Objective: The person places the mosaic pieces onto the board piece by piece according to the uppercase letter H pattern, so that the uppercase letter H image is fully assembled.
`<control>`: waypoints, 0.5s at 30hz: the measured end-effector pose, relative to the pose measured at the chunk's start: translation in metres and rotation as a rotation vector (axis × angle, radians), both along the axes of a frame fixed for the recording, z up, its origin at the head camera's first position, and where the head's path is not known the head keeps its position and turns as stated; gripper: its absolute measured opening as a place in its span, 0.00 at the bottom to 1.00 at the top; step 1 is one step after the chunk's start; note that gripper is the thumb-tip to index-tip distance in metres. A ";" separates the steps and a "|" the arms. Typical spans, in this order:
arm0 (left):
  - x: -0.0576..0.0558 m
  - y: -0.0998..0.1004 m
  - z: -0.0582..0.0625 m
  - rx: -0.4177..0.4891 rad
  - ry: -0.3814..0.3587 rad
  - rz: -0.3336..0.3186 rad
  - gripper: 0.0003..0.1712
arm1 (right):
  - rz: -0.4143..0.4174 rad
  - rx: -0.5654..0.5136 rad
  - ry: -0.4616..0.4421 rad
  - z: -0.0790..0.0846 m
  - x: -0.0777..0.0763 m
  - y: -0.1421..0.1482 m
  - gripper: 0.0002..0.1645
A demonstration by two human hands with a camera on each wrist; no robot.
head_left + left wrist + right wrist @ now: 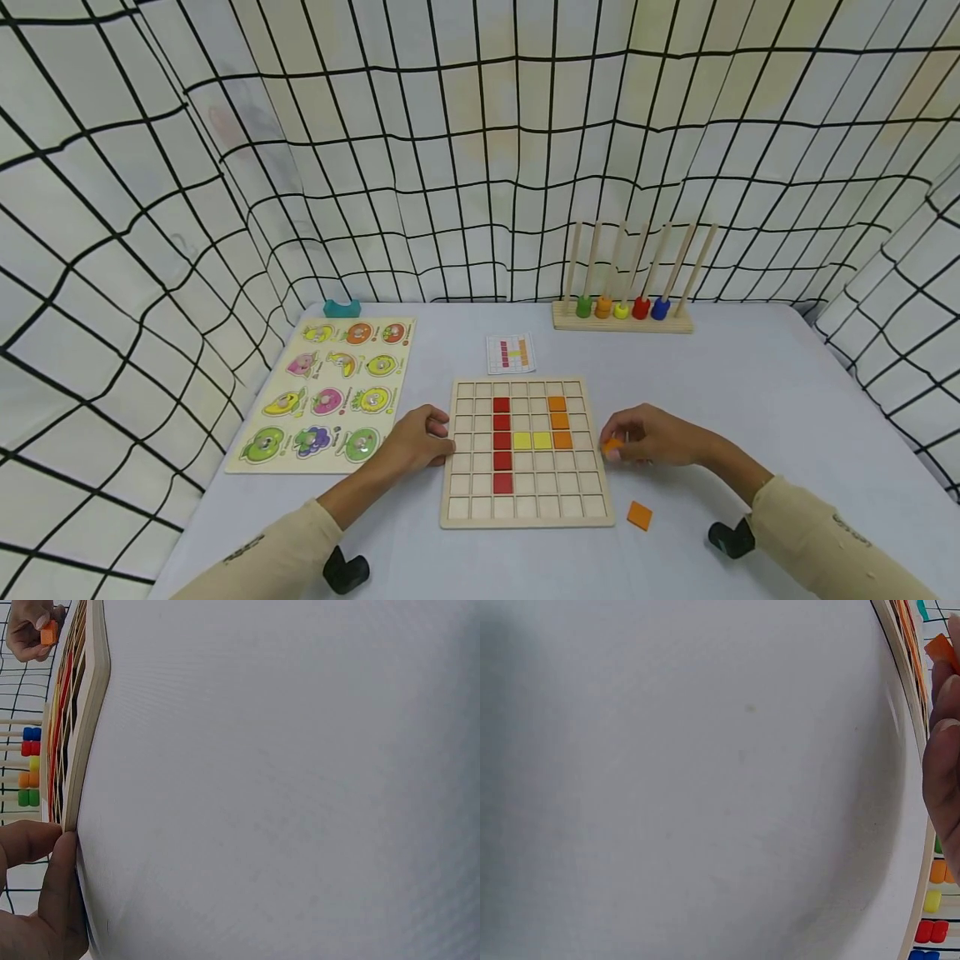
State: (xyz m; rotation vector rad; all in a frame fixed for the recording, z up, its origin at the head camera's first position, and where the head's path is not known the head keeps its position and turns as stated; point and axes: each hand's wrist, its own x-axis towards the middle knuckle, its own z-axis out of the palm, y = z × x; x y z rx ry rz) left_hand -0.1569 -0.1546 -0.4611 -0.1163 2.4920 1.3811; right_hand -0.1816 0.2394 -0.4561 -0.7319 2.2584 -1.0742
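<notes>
A square wooden grid board (527,522) lies mid-table. It bears a column of red tiles (502,440), two yellow tiles (532,440) beside that column and a shorter column of orange tiles (559,421) on the right. My left hand (415,435) pinches the board's left edge between thumb and finger, plain in the left wrist view. Just off the board's right edge, my right hand (654,436) holds an orange square tile (940,649) in its fingertips. Another orange tile (640,515) lies loose near the board's lower right corner.
Behind the board lies a small pattern card (511,354). A fruit puzzle board (255,465) is at the left, a teal object (342,309) behind it. At the back right stands a peg stand (622,321) with coloured beads. Black-lined cloth walls (480,150) enclose the table.
</notes>
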 end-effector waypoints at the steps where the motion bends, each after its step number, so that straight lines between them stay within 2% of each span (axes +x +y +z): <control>1: 0.000 0.000 0.000 -0.001 0.001 -0.001 0.23 | -0.004 -0.003 0.007 0.001 0.000 0.000 0.13; 5: 0.000 0.000 0.000 -0.002 0.003 0.001 0.23 | -0.013 -0.006 0.028 0.001 -0.001 0.000 0.15; 15: 0.000 0.000 0.001 -0.003 0.000 0.006 0.23 | 0.012 -0.052 -0.027 0.002 -0.002 -0.001 0.20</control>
